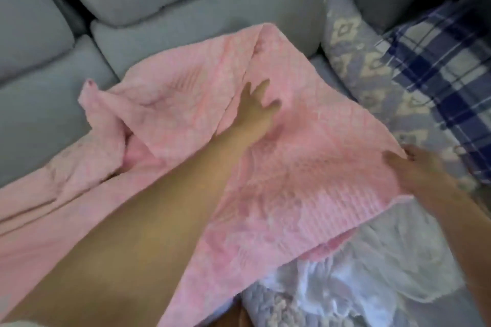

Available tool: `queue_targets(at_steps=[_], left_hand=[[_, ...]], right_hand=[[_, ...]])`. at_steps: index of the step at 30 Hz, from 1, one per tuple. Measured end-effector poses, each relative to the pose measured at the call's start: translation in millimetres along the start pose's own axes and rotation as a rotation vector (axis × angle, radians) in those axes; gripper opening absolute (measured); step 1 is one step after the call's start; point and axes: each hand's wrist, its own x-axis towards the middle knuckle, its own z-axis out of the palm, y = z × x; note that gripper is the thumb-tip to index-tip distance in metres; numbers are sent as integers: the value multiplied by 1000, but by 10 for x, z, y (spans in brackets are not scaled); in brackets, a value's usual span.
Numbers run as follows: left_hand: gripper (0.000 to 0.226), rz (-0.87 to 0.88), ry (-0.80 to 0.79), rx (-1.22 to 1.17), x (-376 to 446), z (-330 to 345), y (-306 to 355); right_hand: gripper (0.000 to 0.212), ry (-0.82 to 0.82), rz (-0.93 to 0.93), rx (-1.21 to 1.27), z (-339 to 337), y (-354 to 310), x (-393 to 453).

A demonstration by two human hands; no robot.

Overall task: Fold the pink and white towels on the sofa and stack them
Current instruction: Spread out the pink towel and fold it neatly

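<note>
Pink towel (279, 167) lies half-spread on the sofa (186, 21); my left hand (256, 106) presses flat mid-cloth, my right hand (414, 167) pinches its right edge, so I judge smoothing precedes folding.

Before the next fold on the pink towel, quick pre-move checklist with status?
1. Left hand flat on pink towel: ok.
2. Right hand grips the towel's right edge: ok.
3. Towel spread flat: not ok, left part bunched.
4. Edges aligned: cannot tell, blurred.
5. White towel clear of the fold: not ok, it lies crumpled partly under the pink one.
6. Sofa space behind: ok.
</note>
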Motion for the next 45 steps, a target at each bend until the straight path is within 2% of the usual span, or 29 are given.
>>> queue_targets(at_steps=[2,3,5,6,8,11,12,13,14,16,17,19,21,23,25,27,28,31,33,34,36,38,40,41,43,45], left_hand=[[56,101,-12,255,-809,284,-864],[55,128,-6,361,-1260,368,-1274],[53,117,59,508,-2044,401,-1895],[51,76,111,508,-2388,380,-2074],[46,-13,150,480,-2955,351,-2247],[41,-72,8,449,-3395,508,-2323],[42,-108,-73,409,-3435,572,-2275],[40,-119,-141,372,-3435,636,-2195],[37,-108,-208,343,-3391,714,-2103],[51,-63,-302,293,-3217,875,-1883],[67,-35,-293,258,-3105,969,-1767],[90,18,-130,173,-2826,1126,-1556],[91,-70,73,101,-2511,1153,-1408],[80,-140,216,119,-2218,1060,-1365],[69,-159,213,233,-2038,912,-1428],[64,-153,135,420,-2054,772,-1582],[63,-140,104,494,-2124,700,-1681],[54,-97,35,615,-2441,521,-2038],[44,-204,-46,582,-2705,462,-2232],[41,-275,-94,550,-2844,447,-2307],[39,-364,-162,523,-3096,444,-2439],[40,-426,-201,515,-3287,451,-2530],[41,-508,-248,513,-3384,465,-2592],[41,-536,-275,516,-3401,476,-2604],[38,-559,-303,518,-3408,500,-2585],[36,-558,-300,491,-3351,547,-2525]], right_hand=[[75,-189,56,-21,332,420,84],[77,-281,75,-52,425,658,130],[55,-338,112,-192,522,979,154],[50,-343,109,-316,562,1062,162],[57,-414,96,-552,566,1189,154],[56,-450,-129,-1201,514,1230,157],[55,-469,-134,-1241,471,1123,89],[54,-513,-141,-1164,430,943,-28],[49,-568,-86,-912,406,696,-163],[29,-691,127,-233,383,180,-458],[26,-715,178,63,388,-26,-539],[30,-683,186,354,452,-335,-508],[35,-590,229,484,537,-526,-341],[34,-466,238,676,576,-474,-77],[36,-263,268,948,531,-207,174],[36,-73,310,1019,582,176,271],[28,-56,343,929,688,356,221],[23,-277,445,529,1237,796,-194],[34,-377,471,356,1607,941,-451],[45,-376,455,261,1767,968,-544],[66,-258,279,11,2058,992,-619],[62,-100,-55,-338,2347,917,-707],[65,-88,-338,-595,2627,810,-806],[73,-122,-368,-690,2750,731,-842],[85,-163,-306,-820,2920,701,-724],[80,-137,-144,-766,2910,686,-545]])
